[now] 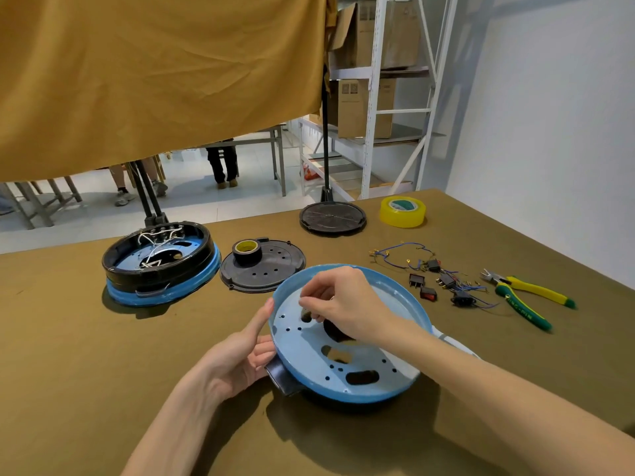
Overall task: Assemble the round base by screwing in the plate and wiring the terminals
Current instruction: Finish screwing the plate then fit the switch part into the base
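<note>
Near the front edge of the olive-cloth counter (86, 355), the left hand (237, 359) clasps the left rim of the tilted round blue metal base (309, 355), while the right hand (343, 304) reaches inside it, fingertips (305, 302) pinched together in a closed grip on something too small to tell.

left hand (237, 359) grips tilted blue base (309, 359); right hand (343, 300) pinches inside it.

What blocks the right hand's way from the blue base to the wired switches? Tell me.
Nothing visible. The right hand sits inside the blue base; past the base's far rim, only bare table lies before the wired switches.
</note>
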`<state>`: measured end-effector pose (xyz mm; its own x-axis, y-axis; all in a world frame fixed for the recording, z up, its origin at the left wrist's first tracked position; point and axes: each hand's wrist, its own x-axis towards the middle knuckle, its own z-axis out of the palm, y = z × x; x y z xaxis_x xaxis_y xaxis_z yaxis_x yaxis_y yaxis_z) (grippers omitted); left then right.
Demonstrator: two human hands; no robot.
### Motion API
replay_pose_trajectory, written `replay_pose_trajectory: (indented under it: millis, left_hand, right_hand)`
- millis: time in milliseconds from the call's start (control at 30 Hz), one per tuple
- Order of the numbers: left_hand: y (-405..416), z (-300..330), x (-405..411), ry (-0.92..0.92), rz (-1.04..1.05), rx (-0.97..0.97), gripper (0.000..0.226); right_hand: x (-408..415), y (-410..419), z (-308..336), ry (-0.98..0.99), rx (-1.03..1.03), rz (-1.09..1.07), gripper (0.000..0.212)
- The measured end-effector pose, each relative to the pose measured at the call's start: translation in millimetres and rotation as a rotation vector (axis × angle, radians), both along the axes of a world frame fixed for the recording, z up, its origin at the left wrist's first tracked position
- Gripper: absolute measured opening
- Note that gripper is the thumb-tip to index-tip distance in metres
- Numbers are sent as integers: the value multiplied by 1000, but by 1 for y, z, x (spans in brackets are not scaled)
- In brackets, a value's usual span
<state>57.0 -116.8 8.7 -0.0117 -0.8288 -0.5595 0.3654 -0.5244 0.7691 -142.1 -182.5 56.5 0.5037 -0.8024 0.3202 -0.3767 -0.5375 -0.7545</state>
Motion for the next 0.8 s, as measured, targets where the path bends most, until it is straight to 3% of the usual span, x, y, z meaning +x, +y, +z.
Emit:
replay_pose_trajectory:
  millis: [367,633,800]
  left_hand:
    - [-4,-2,-8,-76,-37,-23,84]
    - [-3,-4,-8,-66,-24,-59,84]
    - [-3,-9,-6,-70,-2,-58,86]
  right_hand:
    - [26,-15,-11,-79,-141,-6,5]
    - [30,-13,-19,-90,-115,48,5]
    - [23,-10,-18,27,-348,107,3]
